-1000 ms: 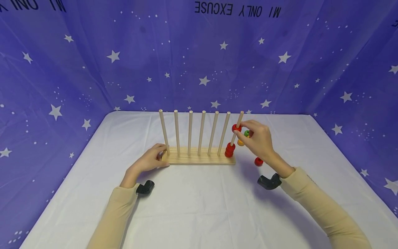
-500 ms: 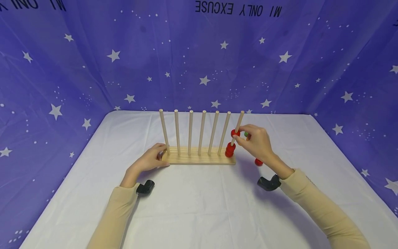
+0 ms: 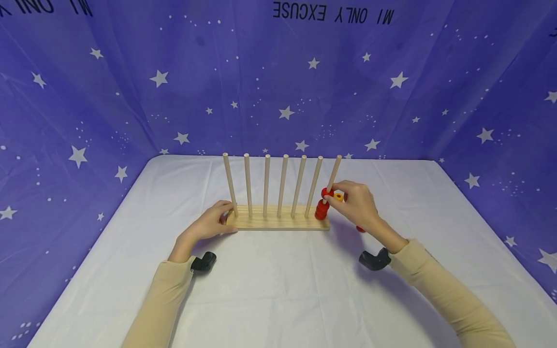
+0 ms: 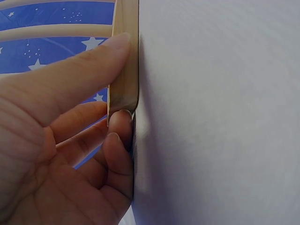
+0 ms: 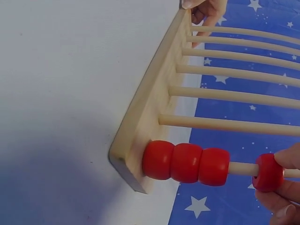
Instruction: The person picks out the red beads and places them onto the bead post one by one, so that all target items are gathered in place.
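A wooden rack (image 3: 278, 223) with a row of upright pegs stands on the table. My left hand (image 3: 210, 221) grips its left end; in the left wrist view the thumb lies along the base (image 4: 125, 70) and the fingers curl behind it. My right hand (image 3: 358, 203) pinches a red bead (image 5: 269, 173) threaded on the rightmost peg (image 3: 334, 171). Three red beads (image 5: 186, 162) sit stacked at the foot of that peg, with a short stretch of bare peg between them and the pinched bead.
Behind the right hand a yellow bead (image 3: 339, 196) shows in part. Another red bead (image 3: 360, 229) lies on the table, mostly hidden by the right wrist. The white tablecloth (image 3: 270, 290) reaches back to a purple star-patterned curtain (image 3: 261, 87).
The right hand has slid the red bead down the rightmost peg, from near its top to a little above the stack. My left hand and the rack have stayed in place.
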